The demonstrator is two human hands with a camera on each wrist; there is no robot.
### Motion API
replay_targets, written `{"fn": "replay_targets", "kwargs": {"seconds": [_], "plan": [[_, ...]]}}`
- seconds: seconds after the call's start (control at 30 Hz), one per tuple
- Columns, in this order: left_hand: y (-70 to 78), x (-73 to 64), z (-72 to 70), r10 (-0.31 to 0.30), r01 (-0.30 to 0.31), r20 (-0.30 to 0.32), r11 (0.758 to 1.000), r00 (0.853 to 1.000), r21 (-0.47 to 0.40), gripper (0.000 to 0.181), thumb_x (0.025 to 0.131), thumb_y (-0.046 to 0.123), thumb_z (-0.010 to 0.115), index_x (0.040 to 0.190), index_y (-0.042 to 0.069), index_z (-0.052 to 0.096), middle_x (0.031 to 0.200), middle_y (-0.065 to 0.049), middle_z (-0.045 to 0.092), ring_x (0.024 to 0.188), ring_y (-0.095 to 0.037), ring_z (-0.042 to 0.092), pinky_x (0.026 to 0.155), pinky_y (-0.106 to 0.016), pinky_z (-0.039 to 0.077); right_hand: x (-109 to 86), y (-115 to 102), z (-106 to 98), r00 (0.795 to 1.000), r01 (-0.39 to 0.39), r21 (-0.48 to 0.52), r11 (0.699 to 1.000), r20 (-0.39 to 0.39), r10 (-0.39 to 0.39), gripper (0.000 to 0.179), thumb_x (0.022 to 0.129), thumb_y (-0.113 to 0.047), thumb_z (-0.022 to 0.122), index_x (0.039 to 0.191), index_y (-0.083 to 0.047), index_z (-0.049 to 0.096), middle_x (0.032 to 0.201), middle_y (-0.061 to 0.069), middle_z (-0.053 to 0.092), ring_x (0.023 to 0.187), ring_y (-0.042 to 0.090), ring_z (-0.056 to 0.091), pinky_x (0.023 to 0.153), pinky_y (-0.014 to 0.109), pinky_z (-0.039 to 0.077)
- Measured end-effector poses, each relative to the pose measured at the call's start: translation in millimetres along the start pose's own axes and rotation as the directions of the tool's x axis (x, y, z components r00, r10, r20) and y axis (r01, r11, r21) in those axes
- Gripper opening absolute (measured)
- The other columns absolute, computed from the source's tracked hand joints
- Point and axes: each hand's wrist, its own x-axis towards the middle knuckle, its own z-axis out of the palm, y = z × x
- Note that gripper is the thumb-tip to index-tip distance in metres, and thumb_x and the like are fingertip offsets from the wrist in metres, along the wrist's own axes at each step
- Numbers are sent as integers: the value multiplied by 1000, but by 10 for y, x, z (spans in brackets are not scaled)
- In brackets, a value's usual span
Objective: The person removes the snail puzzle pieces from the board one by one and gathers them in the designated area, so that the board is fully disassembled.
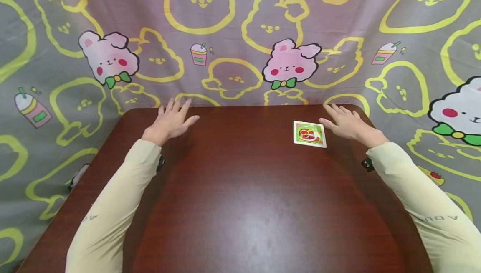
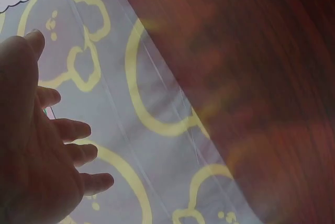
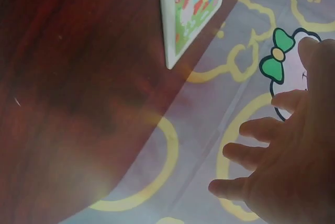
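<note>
A small square picture board (image 1: 310,134) with a white edge and a colourful snail picture on green lies flat at the far right of the brown table (image 1: 240,173). My right hand (image 1: 345,125) is just to the right of it, palm down with fingers spread, its thumb near the board's upper right corner. At the far left, my left hand (image 1: 170,120) is over the table with fingers straight and apart, holding nothing. In the right wrist view the board (image 3: 193,14) shows edge-on beyond the fingers (image 3: 243,156).
A grey curtain (image 1: 233,35) printed with yellow outlines and pink rabbit heads hangs close behind the table's far edge and along both sides. A black wrist strap piece (image 1: 368,164) shows under the right sleeve, another (image 1: 160,163) under the left.
</note>
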Motion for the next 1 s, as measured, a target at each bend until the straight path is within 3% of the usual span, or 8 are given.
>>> {"fn": "replay_targets", "kwargs": {"seconds": [0.17,0.47,0.73,1.0], "plan": [[119,26,115,22,-22,-2,999,1000,-47,80,99,64,26,159,17,3,164,-23,1,151,-43,-4,116,-68,6,-7,17,127,1000,-17,23,1000,9,17,83,98,-65,31,157,-9,14,159,31,15,144,54,15,108,74,13],[373,98,318,54,-54,0,993,999,-102,78,100,63,28,159,18,6,164,-23,5,151,-42,1,117,-66,10,-20,5,403,999,17,48,999,27,-18,77,100,-54,42,155,-3,21,157,32,21,141,55,22,105,76,20],[617,195,468,88,-86,8,986,996,-142,77,100,63,29,159,17,11,164,-20,8,152,-40,4,118,-63,12,-4,31,471,1000,9,67,998,3,-9,76,100,-51,46,153,0,24,155,33,23,140,55,24,104,75,22],[896,274,570,134,-133,-8,973,991,-188,75,100,61,32,158,17,15,163,-20,14,152,-37,9,119,-59,17,15,38,500,999,-14,97,995,45,10,82,97,-54,49,152,1,23,156,34,19,141,55,20,105,76,19]]}}
